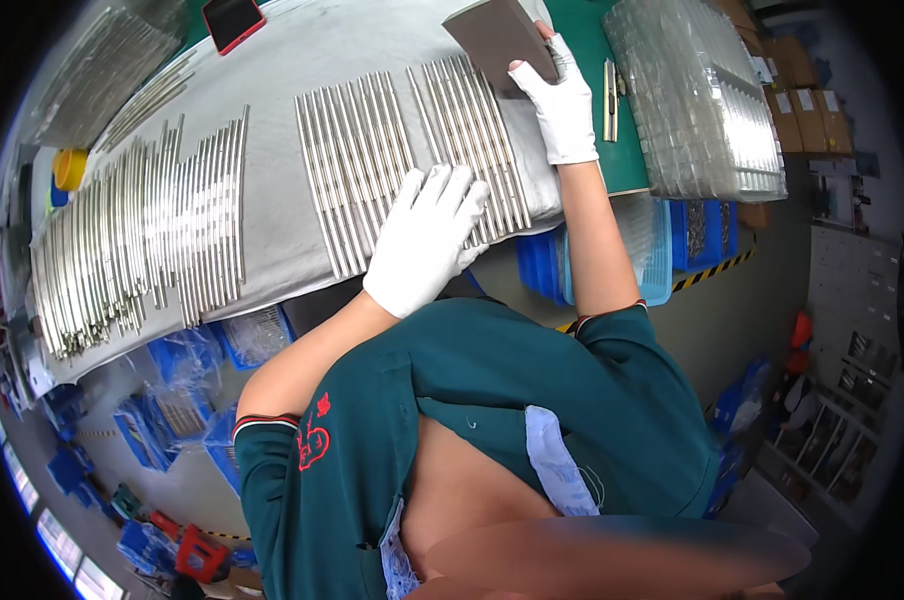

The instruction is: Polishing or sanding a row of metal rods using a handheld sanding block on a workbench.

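Note:
My left hand [419, 240], in a white glove with bare fingertips hidden from clear view, lies with its fingers stretched over the near ends of a row of metal rods [469, 130]. Just left of it runs another row of slim silver rods [352, 165], side by side on the grey cloth [277, 190]. At the far right of the cloth, my right hand [566, 115] grips a flat brown-grey block [499, 42] by its right edge. That hand's glove leaves the thumb and a fingertip bare. The block covers the far ends of some rods.
A larger batch of rods [142, 235] spreads over the table's left side, near a yellow tape roll [69, 169]. A red-edged phone [234, 22] lies at the back. Stacked clear plastic trays [692, 110] stand at right. Blue bins [542, 262] sit below the table edge.

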Action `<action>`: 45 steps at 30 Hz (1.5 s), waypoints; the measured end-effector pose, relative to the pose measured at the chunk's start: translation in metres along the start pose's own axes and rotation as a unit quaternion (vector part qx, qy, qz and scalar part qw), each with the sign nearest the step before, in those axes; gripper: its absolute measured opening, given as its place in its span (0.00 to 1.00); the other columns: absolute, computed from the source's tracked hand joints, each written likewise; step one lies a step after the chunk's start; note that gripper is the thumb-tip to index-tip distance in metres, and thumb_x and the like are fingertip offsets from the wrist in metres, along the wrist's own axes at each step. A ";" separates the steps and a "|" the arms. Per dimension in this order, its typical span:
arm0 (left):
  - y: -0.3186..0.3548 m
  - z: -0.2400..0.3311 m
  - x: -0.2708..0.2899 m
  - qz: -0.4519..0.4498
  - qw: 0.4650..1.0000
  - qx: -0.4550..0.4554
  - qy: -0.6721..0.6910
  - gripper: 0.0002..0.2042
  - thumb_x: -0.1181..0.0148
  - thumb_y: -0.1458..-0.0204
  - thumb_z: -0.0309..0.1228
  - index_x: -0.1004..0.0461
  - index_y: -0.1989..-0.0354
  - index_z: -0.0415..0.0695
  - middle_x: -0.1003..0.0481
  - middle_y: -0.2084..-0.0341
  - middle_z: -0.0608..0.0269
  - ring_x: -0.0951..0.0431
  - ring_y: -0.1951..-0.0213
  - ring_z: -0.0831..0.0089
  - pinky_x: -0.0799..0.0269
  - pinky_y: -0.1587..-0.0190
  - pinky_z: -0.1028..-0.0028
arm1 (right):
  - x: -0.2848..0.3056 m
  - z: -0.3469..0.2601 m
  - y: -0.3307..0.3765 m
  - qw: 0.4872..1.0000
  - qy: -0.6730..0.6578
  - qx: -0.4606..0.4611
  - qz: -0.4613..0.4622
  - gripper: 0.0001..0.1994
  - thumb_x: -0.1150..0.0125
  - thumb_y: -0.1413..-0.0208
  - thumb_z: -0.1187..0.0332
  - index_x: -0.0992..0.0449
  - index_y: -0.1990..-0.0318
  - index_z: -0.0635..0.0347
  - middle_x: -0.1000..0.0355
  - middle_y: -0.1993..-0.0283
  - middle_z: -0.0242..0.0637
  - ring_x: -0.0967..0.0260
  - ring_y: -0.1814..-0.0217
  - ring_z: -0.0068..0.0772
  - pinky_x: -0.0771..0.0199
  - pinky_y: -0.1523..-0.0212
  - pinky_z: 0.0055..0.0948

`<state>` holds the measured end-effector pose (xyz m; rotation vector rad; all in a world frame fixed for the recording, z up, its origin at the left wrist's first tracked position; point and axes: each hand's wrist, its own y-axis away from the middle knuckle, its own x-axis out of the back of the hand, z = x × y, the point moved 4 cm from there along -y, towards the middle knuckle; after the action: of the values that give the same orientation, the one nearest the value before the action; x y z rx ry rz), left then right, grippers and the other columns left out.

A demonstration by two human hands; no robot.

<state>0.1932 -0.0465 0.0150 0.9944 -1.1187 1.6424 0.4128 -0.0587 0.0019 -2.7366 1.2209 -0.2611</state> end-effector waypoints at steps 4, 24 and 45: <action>0.005 0.000 0.001 0.033 0.999 -0.019 0.007 0.28 0.33 0.55 0.41 0.30 0.47 0.39 0.30 0.51 0.52 0.30 0.46 0.59 0.38 0.42 0.61 | 0.006 0.005 -0.001 1.000 0.002 0.023 -0.004 0.30 0.29 0.49 0.66 0.29 0.36 0.53 0.26 0.44 0.38 0.28 0.46 0.26 0.27 0.45 0.26; 0.006 0.002 0.016 0.056 0.993 -0.056 0.085 0.12 0.44 0.55 0.29 0.30 0.61 0.38 0.30 0.55 0.49 0.27 0.51 0.56 0.32 0.48 0.61 | -0.003 -0.052 0.006 0.911 0.145 -0.022 -0.386 0.23 0.37 0.44 0.75 0.26 0.39 0.58 0.26 0.41 0.34 0.31 0.39 0.28 0.31 0.38 0.28; 0.003 -0.005 0.013 0.037 0.998 -0.047 0.020 0.26 0.32 0.55 0.46 0.27 0.52 0.43 0.26 0.52 0.57 0.27 0.47 0.59 0.37 0.41 0.54 | -0.006 -0.016 -0.039 0.993 0.004 0.099 0.072 0.29 0.38 0.45 0.72 0.36 0.35 0.64 0.31 0.39 0.42 0.35 0.38 0.32 0.36 0.38 0.28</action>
<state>0.1864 -0.0391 0.0246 0.8653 -1.2085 1.6448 0.4340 -0.0292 0.0248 -2.4703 1.3101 -0.3560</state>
